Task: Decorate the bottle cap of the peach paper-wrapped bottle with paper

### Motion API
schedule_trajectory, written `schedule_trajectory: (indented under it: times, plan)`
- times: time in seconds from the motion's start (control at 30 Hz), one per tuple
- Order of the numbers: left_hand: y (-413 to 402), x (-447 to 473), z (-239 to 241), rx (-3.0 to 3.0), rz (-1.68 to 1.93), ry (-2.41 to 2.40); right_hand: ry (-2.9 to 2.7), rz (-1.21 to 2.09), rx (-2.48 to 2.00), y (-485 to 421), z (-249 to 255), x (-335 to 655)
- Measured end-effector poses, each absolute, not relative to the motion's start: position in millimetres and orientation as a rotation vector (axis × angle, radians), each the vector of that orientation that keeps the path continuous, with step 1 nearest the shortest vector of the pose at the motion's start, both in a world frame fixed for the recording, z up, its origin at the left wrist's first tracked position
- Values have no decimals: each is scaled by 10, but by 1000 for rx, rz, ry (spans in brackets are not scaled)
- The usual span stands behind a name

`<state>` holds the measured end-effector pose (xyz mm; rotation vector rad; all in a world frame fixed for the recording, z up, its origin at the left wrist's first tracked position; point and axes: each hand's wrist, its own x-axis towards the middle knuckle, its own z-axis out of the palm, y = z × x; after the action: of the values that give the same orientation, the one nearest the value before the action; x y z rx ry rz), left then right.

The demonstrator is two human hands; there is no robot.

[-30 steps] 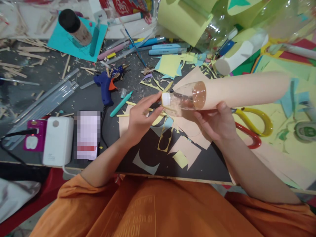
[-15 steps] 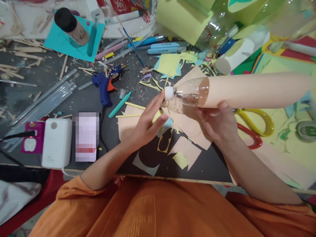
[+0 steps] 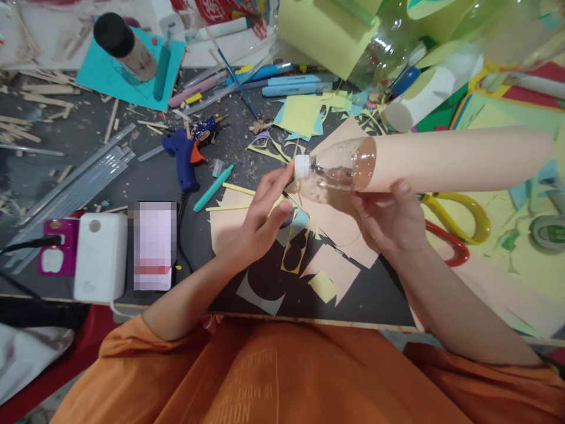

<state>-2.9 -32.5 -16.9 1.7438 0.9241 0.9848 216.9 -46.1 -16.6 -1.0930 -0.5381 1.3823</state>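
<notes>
A clear plastic bottle (image 3: 339, 162) with a white cap (image 3: 302, 166) lies sideways in the air above the table, its cap pointing left. Pale peach paper (image 3: 459, 159) wraps the bottle's body as a long tube. My right hand (image 3: 392, 218) supports it from below, thumb on the paper and fingers under the bottle. At the cap end, my left hand (image 3: 265, 218) has its fingers stretched out, with the fingertips at the cap and the thumb apart. Beneath the bottle lie peach paper sheets (image 3: 329, 271) and cut scraps.
A blue glue gun (image 3: 184, 156) and a teal marker (image 3: 215, 187) lie left of my hands. Scissors with yellow and red handles (image 3: 468, 221) lie by my right wrist. A phone (image 3: 154, 244) and white power bank (image 3: 100, 256) are at the front left; glue sticks (image 3: 83, 188) lie behind.
The bottle and both hands stay almost in place. My left thumb has drawn slightly leftward and up, and the paper tube has tilted very slightly.
</notes>
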Motion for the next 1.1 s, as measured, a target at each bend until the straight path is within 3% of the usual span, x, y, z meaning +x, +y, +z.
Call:
schedule_trajectory:
  times: [0.37, 0.7, 1.1]
  plan:
    - [-319, -47, -194, 1956, 872, 800, -386, 1469, -1112, -434, -127, 2203]
    - [-297, -32, -76, 1955, 1191, 1073, -453, 1590, -1128, -440, -136, 2221]
    - [-260, -17, -192, 1750, 1204, 1063, -604, 1679, -1167, -442, -190, 2300]
